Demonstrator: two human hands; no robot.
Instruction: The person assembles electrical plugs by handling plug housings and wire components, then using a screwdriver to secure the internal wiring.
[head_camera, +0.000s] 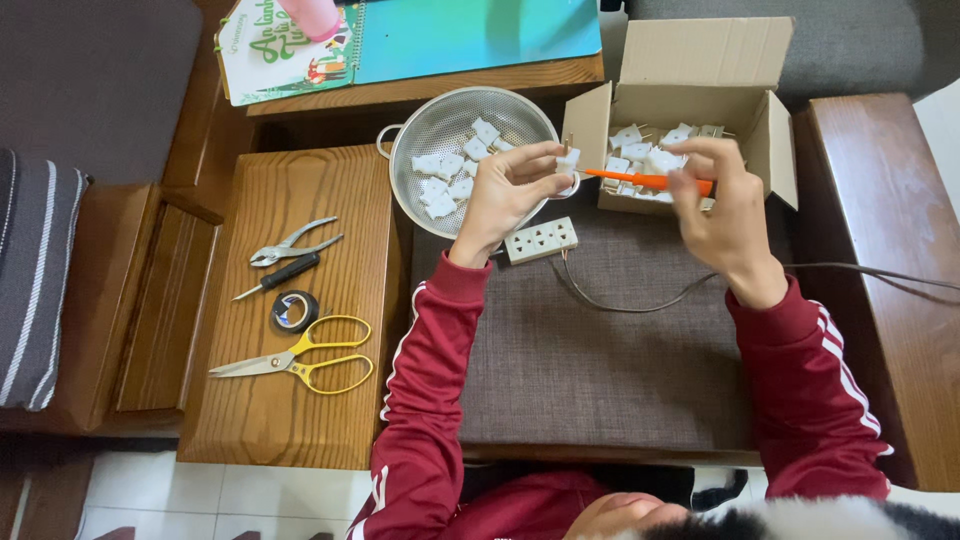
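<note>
Red sleeves (430, 400) rise to both hands. The left hand (510, 190) pinches a white plug (568, 160); the right hand (725, 205) grips an orange screwdriver (640, 179), tip touching it above the power strip (541, 240).

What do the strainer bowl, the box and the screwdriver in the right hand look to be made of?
Strainer bowl: metal, likely steel, with a dull silver perforated wall and a loop handle.
Box: plain brown cardboard, matte, flaps folded open.
Screwdriver in the right hand: glossy orange shaft, probably plastic; its tip, near the white plug in the left hand, cannot be told.
</note>
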